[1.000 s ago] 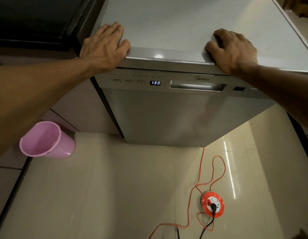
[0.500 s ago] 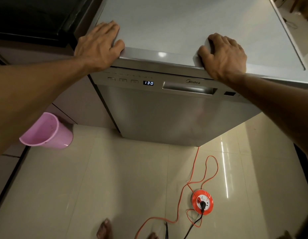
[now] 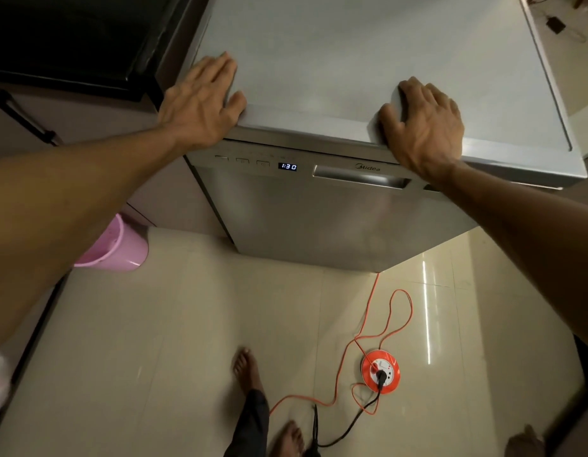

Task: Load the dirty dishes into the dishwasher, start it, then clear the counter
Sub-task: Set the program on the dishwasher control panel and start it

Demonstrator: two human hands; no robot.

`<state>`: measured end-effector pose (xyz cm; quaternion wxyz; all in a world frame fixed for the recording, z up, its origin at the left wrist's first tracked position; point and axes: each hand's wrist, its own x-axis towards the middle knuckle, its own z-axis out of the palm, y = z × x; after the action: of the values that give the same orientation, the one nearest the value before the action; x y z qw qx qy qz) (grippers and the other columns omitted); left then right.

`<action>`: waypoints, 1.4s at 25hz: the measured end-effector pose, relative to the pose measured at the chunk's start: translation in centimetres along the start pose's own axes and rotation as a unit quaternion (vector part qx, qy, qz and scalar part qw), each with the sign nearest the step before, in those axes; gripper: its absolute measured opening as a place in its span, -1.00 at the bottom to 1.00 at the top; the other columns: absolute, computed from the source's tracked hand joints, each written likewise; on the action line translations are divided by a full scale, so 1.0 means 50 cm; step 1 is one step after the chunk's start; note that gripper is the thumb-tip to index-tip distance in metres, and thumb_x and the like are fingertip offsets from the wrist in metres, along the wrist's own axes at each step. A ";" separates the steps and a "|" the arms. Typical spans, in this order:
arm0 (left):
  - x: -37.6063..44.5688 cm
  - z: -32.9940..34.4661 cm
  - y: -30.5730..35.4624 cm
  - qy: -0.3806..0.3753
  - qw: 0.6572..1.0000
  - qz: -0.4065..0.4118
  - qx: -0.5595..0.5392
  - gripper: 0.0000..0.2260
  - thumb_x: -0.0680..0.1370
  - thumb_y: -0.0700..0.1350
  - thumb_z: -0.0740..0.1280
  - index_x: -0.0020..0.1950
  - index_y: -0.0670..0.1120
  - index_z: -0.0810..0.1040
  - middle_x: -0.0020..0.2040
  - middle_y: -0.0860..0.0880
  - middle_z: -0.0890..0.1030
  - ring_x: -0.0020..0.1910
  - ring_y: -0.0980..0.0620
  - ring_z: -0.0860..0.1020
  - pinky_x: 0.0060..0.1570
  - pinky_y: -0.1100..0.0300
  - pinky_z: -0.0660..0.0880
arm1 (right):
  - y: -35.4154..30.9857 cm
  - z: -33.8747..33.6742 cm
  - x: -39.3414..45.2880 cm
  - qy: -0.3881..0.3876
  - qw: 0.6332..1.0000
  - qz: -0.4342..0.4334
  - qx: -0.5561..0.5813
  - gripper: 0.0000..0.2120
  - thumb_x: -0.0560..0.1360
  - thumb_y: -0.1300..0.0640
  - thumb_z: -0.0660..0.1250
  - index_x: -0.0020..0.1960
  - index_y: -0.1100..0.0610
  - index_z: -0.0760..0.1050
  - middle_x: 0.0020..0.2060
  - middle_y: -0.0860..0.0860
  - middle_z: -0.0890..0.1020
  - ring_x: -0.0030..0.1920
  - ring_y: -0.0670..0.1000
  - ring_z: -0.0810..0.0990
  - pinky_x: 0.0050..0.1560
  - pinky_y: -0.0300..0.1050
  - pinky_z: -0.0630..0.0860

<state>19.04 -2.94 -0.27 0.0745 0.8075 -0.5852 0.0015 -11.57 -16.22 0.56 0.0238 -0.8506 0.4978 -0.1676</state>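
The silver dishwasher (image 3: 319, 219) stands in front of me with its door closed. Its blue display (image 3: 287, 166) reads 1:30, next to the recessed door handle (image 3: 361, 179). My left hand (image 3: 200, 103) lies over the front left corner of the grey top, fingers flat on the surface. At the front edge further right, my right hand (image 3: 424, 127) clasps the top with curled fingers, the thumb on the rim. No dishes are in view.
A pink bucket (image 3: 121, 245) leans on the floor at the left, partly behind my forearm. An orange cord reel (image 3: 380, 372) with looping orange cable (image 3: 388, 328) lies on the tiles. My bare feet (image 3: 248, 367) are close by. A dark counter (image 3: 71, 34) is at the upper left.
Both hands keep their places on the dishwasher's top. The view has dropped and pulled back, so my feet now show and my left arm covers more of the pink bucket.
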 end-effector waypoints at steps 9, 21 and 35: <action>-0.003 -0.017 0.003 -0.033 0.999 0.012 -0.031 -0.41 0.63 0.13 -0.05 0.59 -0.15 0.02 0.60 -0.10 0.03 0.57 -0.07 -0.01 0.53 0.03 -0.01 | -0.005 -0.006 0.006 -0.057 0.998 0.031 -0.001 -0.40 0.54 -0.27 -0.04 0.42 0.08 0.30 0.42 0.05 0.39 0.44 0.14 0.30 0.45 0.18 0.19; -0.010 -0.013 0.002 -0.017 0.998 0.035 -0.056 -0.37 0.59 0.13 -0.04 0.54 -0.25 0.19 0.55 -0.22 0.19 0.54 -0.18 0.13 0.52 0.00 0.03 | -0.010 -0.021 0.001 -0.096 0.994 0.042 0.003 -0.36 0.58 -0.28 -0.06 0.51 0.09 0.18 0.49 0.05 0.30 0.50 0.10 0.20 0.49 0.20 0.15; -0.005 -0.061 0.105 -0.047 0.975 -0.127 -0.178 -0.32 0.57 0.21 0.08 0.59 -0.12 0.07 0.60 -0.05 0.03 0.58 0.02 -0.04 0.50 0.11 -0.08 | -0.046 -0.031 -0.005 -0.139 0.989 0.023 0.040 -0.40 0.56 -0.14 -0.04 0.48 0.12 0.33 0.49 0.08 0.32 0.52 0.15 0.19 0.48 0.29 0.07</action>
<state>14.27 -3.94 3.36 0.1889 0.8480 -0.4718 -0.1504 -10.23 -14.63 2.41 0.1309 -0.8524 0.5018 -0.0666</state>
